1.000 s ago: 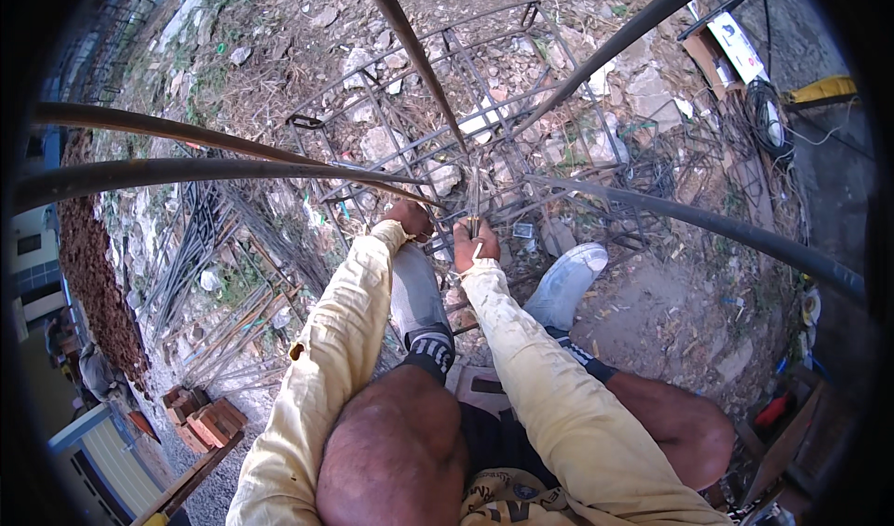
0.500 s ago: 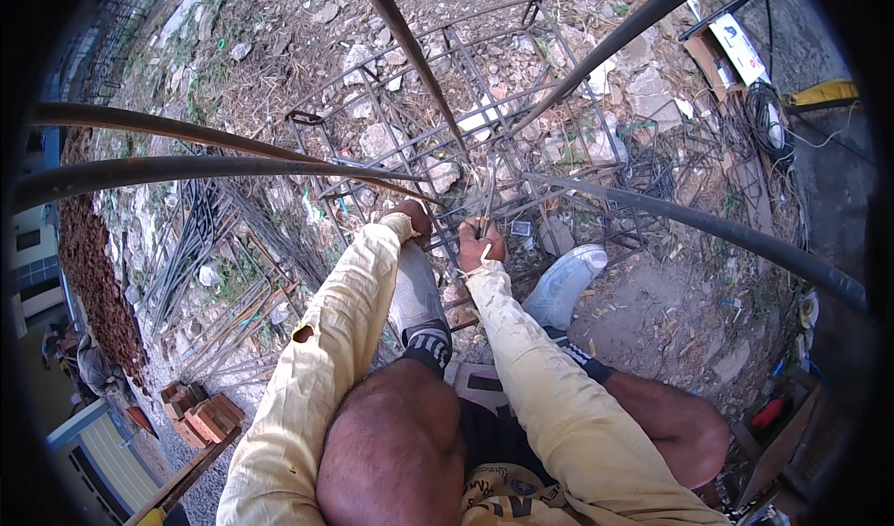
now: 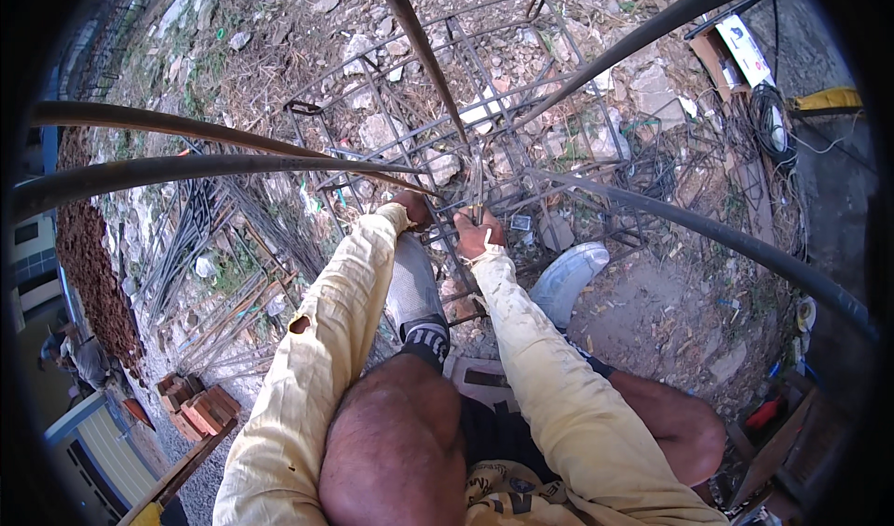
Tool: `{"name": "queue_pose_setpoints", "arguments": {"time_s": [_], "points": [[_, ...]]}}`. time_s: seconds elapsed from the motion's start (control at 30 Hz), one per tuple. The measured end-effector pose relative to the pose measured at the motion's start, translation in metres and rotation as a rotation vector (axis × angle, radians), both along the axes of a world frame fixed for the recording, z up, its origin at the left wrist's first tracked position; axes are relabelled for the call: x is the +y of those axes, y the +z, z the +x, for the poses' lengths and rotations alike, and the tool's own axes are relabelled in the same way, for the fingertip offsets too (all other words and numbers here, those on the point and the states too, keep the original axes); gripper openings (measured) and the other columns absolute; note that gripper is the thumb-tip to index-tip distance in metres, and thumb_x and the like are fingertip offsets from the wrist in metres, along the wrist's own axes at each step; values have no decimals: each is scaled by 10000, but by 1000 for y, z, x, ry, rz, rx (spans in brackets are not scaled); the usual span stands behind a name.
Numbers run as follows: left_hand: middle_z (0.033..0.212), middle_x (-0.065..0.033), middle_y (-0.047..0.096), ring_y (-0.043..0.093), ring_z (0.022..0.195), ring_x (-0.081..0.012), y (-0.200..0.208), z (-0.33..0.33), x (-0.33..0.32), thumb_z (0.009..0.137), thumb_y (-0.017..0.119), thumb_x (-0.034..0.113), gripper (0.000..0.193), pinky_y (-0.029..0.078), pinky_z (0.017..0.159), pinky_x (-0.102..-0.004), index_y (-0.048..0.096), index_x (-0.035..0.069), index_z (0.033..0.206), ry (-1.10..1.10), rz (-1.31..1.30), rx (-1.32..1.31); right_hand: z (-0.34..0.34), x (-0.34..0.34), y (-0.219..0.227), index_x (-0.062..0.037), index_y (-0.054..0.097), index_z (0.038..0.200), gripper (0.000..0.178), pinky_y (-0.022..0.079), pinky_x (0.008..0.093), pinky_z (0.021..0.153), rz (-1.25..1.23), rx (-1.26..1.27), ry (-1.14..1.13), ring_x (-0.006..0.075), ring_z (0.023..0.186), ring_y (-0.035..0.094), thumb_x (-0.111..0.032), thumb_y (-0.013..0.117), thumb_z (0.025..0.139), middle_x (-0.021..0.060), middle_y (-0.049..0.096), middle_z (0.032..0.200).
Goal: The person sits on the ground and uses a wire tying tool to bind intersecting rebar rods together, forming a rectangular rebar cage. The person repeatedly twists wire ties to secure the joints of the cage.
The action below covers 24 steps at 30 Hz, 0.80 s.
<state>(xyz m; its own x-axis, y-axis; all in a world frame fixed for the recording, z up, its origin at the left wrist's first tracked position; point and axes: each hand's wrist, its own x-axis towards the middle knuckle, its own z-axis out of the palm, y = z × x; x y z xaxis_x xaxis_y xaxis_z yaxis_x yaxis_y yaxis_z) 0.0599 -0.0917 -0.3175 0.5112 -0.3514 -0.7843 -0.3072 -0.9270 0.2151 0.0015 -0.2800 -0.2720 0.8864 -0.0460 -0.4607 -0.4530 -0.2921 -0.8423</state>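
My right hand (image 3: 478, 235) is closed around the handles of slim metal pincers (image 3: 479, 189). Their far end points away from me, among the bars where the upright rods meet. Just left of it, my left hand (image 3: 413, 209) is curled at the steel bars beside my left foot; what its fingers grip is hidden. Both hands are low over a rebar cage (image 3: 447, 135) of long bars and square stirrups. Thick rebar rods rise from around the hands, such as a brown one (image 3: 419, 47) ahead and a dark one (image 3: 717, 223) to the right.
Two curved rods (image 3: 168, 166) cross on the left, above a pile of loose bars (image 3: 191, 247). Bricks (image 3: 209, 410) are stacked at the lower left. Broken stones cover the ground ahead. At the right lie a cardboard box (image 3: 719, 60), a black cable coil (image 3: 769, 121) and yellow cloth (image 3: 827, 99).
My right hand has shifted slightly left and away from me, and the pincers have turned a little leftward. My left hand stays at nearly the same place.
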Motion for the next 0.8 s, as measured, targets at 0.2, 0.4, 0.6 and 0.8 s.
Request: {"name": "queue_pose_setpoints", "arguments": {"time_s": [0.2, 0.4, 0.6, 0.8], "points": [[1112, -164, 676, 643, 1030, -343, -41, -3, 11, 845, 542, 257, 312, 511, 890, -405, 735, 86, 1022, 57, -155, -152, 2, -4, -3, -26, 662, 934, 243, 499, 424, 756, -23, -6, 40, 350, 822, 664, -227, 708, 806, 165, 686, 848], [1091, -146, 684, 644, 1015, -341, -79, -6, 44, 782, 582, 195, 325, 514, 864, -410, 709, 97, 1065, -91, -355, -156, -2, -3, -22, -24, 680, 952, 221, 482, 353, 533, 9, -7, 33, 179, 543, 591, -199, 704, 819, 88, 648, 719], [1104, -161, 677, 645, 1009, -340, -65, 2, 35, 786, 579, 182, 357, 514, 865, -403, 685, 92, 1115, -88, -402, -78, 1, -9, -32, -38, 680, 933, 177, 484, 349, 549, -29, -2, 41, 173, 555, 589, -178, 702, 827, 75, 636, 687], [1116, -175, 670, 646, 1003, -339, -56, -1, 44, 789, 575, 168, 393, 514, 867, -395, 662, 87, 1164, -82, -467, 23, 9, -14, -21, -41, 675, 984, 298, 512, 433, 776, -8, 82, 102, 384, 873, 664, -270, 715, 798, 197, 692, 906]]}}
